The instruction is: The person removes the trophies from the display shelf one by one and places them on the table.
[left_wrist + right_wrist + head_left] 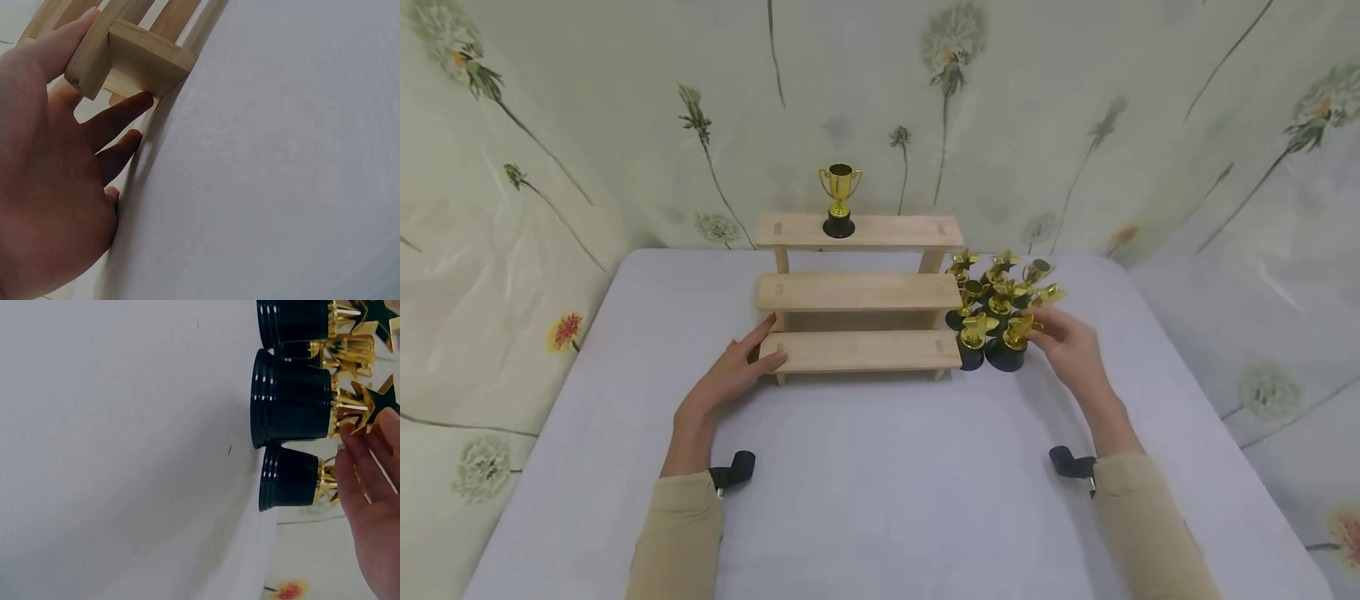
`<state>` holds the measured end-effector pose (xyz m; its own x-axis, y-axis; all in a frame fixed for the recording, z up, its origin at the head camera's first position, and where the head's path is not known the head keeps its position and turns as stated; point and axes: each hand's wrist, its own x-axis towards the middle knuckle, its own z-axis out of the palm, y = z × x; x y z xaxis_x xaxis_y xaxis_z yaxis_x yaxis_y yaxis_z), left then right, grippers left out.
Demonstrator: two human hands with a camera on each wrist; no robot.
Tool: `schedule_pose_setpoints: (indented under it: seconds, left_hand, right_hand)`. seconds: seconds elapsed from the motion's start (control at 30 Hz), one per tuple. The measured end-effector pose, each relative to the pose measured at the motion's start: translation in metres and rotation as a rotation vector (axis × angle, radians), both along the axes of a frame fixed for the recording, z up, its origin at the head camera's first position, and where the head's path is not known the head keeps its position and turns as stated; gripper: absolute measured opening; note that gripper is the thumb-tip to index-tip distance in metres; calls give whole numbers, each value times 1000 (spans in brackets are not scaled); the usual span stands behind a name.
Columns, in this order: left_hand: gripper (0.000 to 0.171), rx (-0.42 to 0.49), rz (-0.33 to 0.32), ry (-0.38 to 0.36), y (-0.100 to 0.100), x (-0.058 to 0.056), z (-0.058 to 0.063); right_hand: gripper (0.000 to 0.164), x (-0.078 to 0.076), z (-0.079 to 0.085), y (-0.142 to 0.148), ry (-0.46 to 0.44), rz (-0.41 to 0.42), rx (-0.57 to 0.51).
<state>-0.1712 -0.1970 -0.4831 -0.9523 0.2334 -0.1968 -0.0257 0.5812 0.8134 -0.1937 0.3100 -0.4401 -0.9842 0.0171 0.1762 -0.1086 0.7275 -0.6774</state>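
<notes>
A three-step wooden stand stands on the white table, with a gold cup trophy on its top step. At the stand's left end my left hand holds the lowest board between thumb and index finger. The other fingers spread below that board in the left wrist view. To the right, my right hand pinches the gold star of a front star trophy, whose black base appears upright. Another star trophy stands between it and the stand.
Several more gold star and cup trophies crowd behind the front pair, close to the stand's right side. A floral curtain hangs behind the white table. Dark wrist mounts show at both sleeves.
</notes>
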Motion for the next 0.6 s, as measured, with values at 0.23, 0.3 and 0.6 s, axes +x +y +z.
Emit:
schedule_pose_setpoints:
  seconds: [0.23,0.3,0.6]
  left_hand:
    - [69,-11,0,3,-2,2,0]
    - [68,0,0,8,-2,2,0]
    - [70,14,-8,10,0,4,0]
  right_hand:
    - [35,3,-4,-2,12,0,-3]
    - [36,2,-4,-2,19,6,-7]
    - [35,2,-3,3,-14,33,-30]
